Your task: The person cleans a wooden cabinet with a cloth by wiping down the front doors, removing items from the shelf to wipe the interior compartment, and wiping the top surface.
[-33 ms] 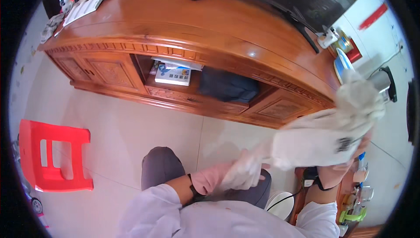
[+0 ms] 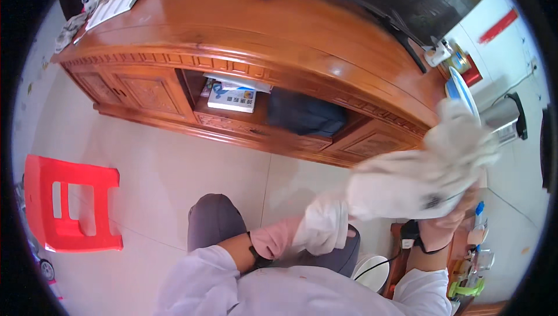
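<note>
My left hand (image 2: pixel 317 229) is largely covered by white fabric with a pink band at the wrist, which looks like a glove. Its fingers are curled at the left end of a long white cloth (image 2: pixel 401 191). The cloth carries a dark printed patch and bunches up, blurred, at its upper right end. Under that right end my right hand (image 2: pixel 444 226) closes round the cloth, its fingers partly hidden. The cloth hangs in the air over my knees and the floor, and its exact kind cannot be made out.
A carved wooden cabinet (image 2: pixel 244 37) stretches ahead, with a dark bag (image 2: pixel 305 112) and a box (image 2: pixel 231 98) on its open shelf. A red plastic stool (image 2: pixel 38 211) stands left. Near my right arm are a white bin (image 2: pixel 372 272) and a low wooden table (image 2: pixel 398 258) with small items.
The bunched upper end of the cloth has moved a little left and down. My right hand has shifted slightly with it, and my left hand has stayed nearly in place.
</note>
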Available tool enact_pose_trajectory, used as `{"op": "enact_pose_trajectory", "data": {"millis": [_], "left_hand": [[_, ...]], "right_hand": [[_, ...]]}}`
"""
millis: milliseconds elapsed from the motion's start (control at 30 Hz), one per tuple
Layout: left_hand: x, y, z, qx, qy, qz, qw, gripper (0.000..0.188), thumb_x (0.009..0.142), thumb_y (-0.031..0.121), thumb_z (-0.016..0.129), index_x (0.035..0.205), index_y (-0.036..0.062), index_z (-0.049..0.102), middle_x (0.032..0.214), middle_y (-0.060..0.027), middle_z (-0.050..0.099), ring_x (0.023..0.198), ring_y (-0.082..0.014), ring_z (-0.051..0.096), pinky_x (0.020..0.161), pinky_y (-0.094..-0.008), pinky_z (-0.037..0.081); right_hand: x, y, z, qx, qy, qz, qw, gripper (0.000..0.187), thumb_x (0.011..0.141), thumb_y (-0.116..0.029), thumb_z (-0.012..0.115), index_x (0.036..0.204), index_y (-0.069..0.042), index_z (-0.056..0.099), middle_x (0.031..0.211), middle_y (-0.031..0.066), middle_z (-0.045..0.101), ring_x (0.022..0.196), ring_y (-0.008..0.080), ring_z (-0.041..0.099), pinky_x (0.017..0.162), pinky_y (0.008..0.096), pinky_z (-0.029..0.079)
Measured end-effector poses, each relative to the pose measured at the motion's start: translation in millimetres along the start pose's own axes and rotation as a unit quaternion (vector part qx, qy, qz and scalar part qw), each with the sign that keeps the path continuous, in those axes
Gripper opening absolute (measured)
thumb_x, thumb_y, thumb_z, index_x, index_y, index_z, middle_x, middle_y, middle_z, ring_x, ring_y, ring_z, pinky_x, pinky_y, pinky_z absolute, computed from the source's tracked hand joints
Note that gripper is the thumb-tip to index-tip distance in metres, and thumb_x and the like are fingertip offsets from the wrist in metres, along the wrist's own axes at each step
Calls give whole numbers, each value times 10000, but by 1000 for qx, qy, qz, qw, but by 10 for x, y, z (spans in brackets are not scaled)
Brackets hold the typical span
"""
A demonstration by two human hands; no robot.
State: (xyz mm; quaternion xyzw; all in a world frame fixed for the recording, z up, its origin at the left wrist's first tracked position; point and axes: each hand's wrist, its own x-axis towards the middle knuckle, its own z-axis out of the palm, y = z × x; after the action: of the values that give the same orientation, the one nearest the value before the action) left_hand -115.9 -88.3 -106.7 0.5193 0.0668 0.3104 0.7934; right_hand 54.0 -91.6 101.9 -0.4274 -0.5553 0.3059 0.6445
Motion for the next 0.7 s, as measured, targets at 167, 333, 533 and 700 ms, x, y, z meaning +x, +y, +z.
{"op": "enact_pose_trajectory", "data": {"millis": [167,333,533,700], "left_hand": [[-92,243,-347,-251,145,87,953,648,944,479,520,1428,74,374,1409,-128,456,1231,-276,493,1002,-421,457],[-424,901,-797,-382,207,148,888,591,970,487,449,1437,134,374,1315,-123,536,1124,-299,572,921,-434,512],[-376,1576,-1816,-82,663,301,681,495,950,406,570,1301,67,486,1063,-55,593,902,-147,585,772,-294,508],[-938,2089,-3007,133,777,321,525,435,937,201,607,1301,28,442,1170,-69,564,989,-168,567,837,-285,479]], "right_hand": [[296,109,403,-349,-522,-31,778,581,784,-290,746,1246,3,552,1248,195,562,1219,343,508,1039,437,386],[920,220,643,-432,-355,-103,823,506,841,-203,703,1274,-9,525,1231,169,564,1199,306,509,1022,377,394],[1704,1163,739,-489,-299,-81,816,433,937,-199,596,1321,-35,483,1298,195,525,1238,334,484,1043,380,370],[1728,1382,845,-521,-314,-147,780,442,969,-253,535,1351,-42,467,1386,226,463,1314,359,418,1099,408,310]]}}
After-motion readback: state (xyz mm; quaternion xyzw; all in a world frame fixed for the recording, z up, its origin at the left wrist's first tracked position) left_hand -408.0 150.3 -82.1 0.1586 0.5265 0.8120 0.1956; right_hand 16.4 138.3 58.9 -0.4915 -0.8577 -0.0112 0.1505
